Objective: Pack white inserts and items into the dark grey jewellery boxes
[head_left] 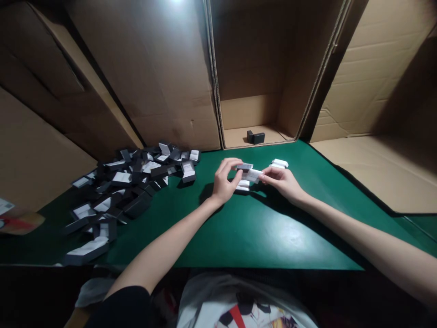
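Note:
Over the green table (259,232) my left hand (224,181) pinches a small open dark box (245,167) with a white lining. My right hand (282,180) meets it from the right, its fingers closed on a white insert (253,175) held at the box. Just below the hands a white piece (243,185) lies on the table. Another white piece (280,163) lies just behind my right hand. A large heap of open dark boxes (126,191) with white linings spreads across the table's left part.
Tall cardboard boxes stand behind the table. The middle one (252,132) is open toward me, and a closed dark box (256,136) lies on its floor. A flat cardboard sheet (382,168) borders the table on the right. A printed packet (13,221) lies at the far left.

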`<act>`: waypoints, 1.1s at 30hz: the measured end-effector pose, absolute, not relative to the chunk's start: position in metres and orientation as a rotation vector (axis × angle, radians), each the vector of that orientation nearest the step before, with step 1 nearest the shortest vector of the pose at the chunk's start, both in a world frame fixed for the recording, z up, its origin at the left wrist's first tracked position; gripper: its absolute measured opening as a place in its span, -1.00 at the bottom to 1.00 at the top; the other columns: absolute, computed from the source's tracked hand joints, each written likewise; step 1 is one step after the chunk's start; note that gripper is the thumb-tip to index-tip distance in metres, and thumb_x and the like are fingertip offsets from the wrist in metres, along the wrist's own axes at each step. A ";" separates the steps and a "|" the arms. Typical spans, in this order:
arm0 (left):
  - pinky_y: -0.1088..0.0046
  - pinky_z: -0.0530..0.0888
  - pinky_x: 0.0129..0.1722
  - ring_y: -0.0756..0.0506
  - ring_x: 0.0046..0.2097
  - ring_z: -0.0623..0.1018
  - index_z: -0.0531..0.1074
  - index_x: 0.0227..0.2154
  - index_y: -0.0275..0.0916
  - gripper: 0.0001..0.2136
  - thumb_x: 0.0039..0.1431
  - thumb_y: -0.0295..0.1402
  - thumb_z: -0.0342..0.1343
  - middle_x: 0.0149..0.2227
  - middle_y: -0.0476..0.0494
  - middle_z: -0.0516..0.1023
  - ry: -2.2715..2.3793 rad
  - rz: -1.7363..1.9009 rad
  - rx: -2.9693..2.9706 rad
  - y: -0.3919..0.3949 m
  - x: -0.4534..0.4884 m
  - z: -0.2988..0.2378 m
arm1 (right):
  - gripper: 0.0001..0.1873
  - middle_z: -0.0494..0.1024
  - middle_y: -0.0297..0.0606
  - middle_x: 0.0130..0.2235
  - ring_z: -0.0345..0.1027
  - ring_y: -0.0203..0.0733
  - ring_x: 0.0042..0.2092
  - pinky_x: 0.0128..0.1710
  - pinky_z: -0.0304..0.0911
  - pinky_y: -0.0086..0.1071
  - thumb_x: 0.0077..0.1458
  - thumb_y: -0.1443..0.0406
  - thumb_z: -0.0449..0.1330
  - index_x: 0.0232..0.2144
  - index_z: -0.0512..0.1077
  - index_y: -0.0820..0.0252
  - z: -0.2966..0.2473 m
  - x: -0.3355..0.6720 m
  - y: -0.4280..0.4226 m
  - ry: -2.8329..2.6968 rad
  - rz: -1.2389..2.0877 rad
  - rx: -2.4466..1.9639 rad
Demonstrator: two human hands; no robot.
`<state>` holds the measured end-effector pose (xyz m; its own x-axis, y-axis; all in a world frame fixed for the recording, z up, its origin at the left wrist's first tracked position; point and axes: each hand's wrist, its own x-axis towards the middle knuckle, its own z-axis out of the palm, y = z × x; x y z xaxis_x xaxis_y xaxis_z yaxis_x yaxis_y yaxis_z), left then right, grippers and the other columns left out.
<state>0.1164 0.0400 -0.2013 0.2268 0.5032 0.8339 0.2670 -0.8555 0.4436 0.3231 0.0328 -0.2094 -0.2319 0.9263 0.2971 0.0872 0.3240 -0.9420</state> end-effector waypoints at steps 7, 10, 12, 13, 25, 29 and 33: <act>0.35 0.32 0.09 -0.10 0.05 0.34 0.22 0.08 -0.29 -0.57 0.11 -0.60 -0.07 0.05 -0.18 0.28 0.711 1.311 2.139 0.065 0.103 -0.222 | -0.60 0.45 -0.20 -0.39 0.32 -0.27 -0.38 -0.34 0.25 -0.37 -0.04 0.11 0.25 -0.28 0.37 0.34 -0.213 0.322 0.034 -1.633 0.934 -0.942; 0.36 0.37 0.04 -0.11 0.03 0.37 0.23 0.09 -0.28 -0.62 0.19 -0.53 -0.07 0.03 -0.17 0.31 0.742 1.200 2.072 0.066 0.104 -0.226 | -0.62 0.46 -0.21 -0.33 0.35 -0.24 -0.32 -0.28 0.29 -0.33 0.04 0.18 0.20 -0.13 0.36 0.28 -0.211 0.322 0.031 -1.709 0.729 -0.901; 0.36 0.35 0.07 -0.12 0.04 0.36 0.22 0.11 -0.27 -0.61 0.22 -0.51 -0.05 0.04 -0.15 0.31 0.795 1.169 2.088 0.064 0.106 -0.225 | -0.71 0.47 -0.21 -0.30 0.35 -0.24 -0.30 -0.27 0.28 -0.33 0.09 0.21 0.16 -0.16 0.40 0.25 -0.210 0.323 0.029 -1.797 0.572 -0.880; 0.36 0.34 0.07 -0.12 0.03 0.37 0.22 0.12 -0.26 -0.61 0.23 -0.50 -0.04 0.04 -0.14 0.31 0.814 1.153 2.104 0.062 0.107 -0.224 | -0.75 0.47 -0.21 -0.29 0.34 -0.24 -0.30 -0.27 0.28 -0.34 0.10 0.23 0.14 -0.19 0.42 0.24 -0.210 0.323 0.028 -1.837 0.502 -0.869; 0.32 0.35 0.05 -0.15 0.00 0.39 0.25 0.12 -0.25 -0.59 0.20 -0.46 0.07 0.01 -0.14 0.34 0.798 1.067 2.087 0.056 0.111 -0.225 | -0.83 0.32 -0.13 -0.22 0.26 -0.22 -0.21 -0.28 0.31 -0.34 0.12 0.27 0.10 -0.25 0.39 0.25 -0.213 0.319 0.033 -1.929 0.240 -0.829; 0.38 0.38 -0.01 -0.12 -0.05 0.42 0.29 0.07 -0.23 -0.64 0.20 -0.43 0.07 -0.02 -0.13 0.36 0.713 1.098 2.099 0.053 0.114 -0.225 | -0.63 0.35 -0.11 -0.11 0.31 -0.23 -0.18 -0.21 0.33 -0.33 0.09 0.24 0.14 -0.06 0.25 0.26 -0.221 0.318 0.039 -1.844 0.518 -0.874; 0.41 0.41 -0.11 -0.11 -0.12 0.44 0.28 0.01 -0.26 -0.68 0.19 -0.41 0.06 -0.12 -0.15 0.40 0.681 1.133 2.073 0.046 0.122 -0.226 | -0.68 0.44 -0.17 -0.16 0.34 -0.20 -0.18 -0.20 0.30 -0.32 0.08 0.23 0.14 -0.12 0.32 0.27 -0.225 0.316 0.041 -1.835 0.652 -0.968</act>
<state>0.1218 0.0463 -0.2262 0.4869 0.7054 0.5151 0.1242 -0.6396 0.7586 0.3163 0.0413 -0.2248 -0.2574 0.8355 0.4855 0.3422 0.5487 -0.7628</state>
